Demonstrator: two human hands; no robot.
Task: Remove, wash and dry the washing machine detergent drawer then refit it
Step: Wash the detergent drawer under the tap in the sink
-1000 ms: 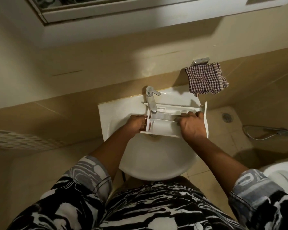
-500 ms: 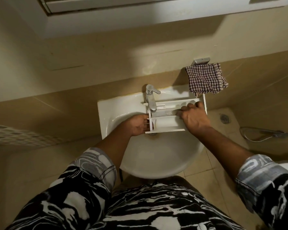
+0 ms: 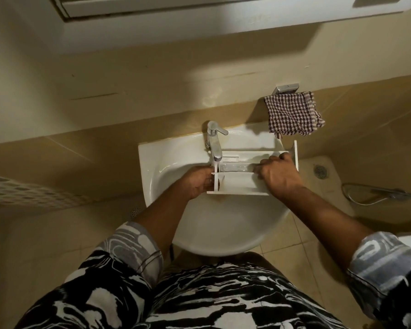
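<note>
Far left edge: pale perforated basket [image 3: 22,191], blurred. Just right of it, low on the floor, a small round drain [image 3: 135,212].

Patterned black-and-white left sleeve [image 3: 133,248] near bottom, forearm reaching up to the left hand [image 3: 198,184]. Grip clamped on the left end of the detergent drawer [image 3: 237,185], fingers curled round the end wall, thumb side hidden.

White sink [image 3: 152,162] against the far wall, chrome tap [image 3: 214,143] at its far rim, spout pointing near. Drawer held above the basin, not resting on it, long side running left to right, open compartments facing up. Left end right under the spout; glassy shimmer in the middle channel there, looks like running water, hard to be sure.

Right hand [image 3: 279,179] on top of the drawer's right part, knuckles up, grip clamped over the walls, fingertips hooked into the middle and far channels. Drawer's flat front panel [image 3: 296,154] standing on edge just right of that hand, past the sink's right rim. So drawer spanning between both grips, one at each end.

Far right of the tap: checked red-and-white cloth [image 3: 292,115] hanging from a metal holder [image 3: 286,88] on the wall. Further right on the floor, second round drain [image 3: 320,171], then a chrome shower hose [image 3: 365,195]. Right sleeve [image 3: 384,264] at lower right.
</note>
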